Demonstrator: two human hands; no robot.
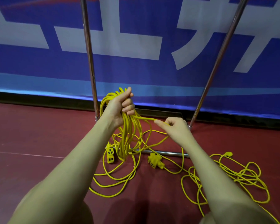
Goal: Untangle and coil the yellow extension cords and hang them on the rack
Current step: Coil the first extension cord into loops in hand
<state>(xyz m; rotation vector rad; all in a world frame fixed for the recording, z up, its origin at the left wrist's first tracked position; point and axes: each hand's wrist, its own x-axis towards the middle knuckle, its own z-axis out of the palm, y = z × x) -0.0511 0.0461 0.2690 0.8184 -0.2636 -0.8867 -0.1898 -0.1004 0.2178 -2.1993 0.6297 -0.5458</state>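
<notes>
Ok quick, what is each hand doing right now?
Left hand: gripping the coiled bundle of yellow cord.
Right hand: pinching a loose strand leading from the bundle.

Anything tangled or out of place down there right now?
Yes: loose yellow cord sprawls in overlapping loops on the floor at right, crossing the rack's base bar. The coil in the left hand hangs unevenly.

We see 2 bare forearms | no sleeves | left hand (120, 107) and right hand (176, 128) ungloved
</notes>
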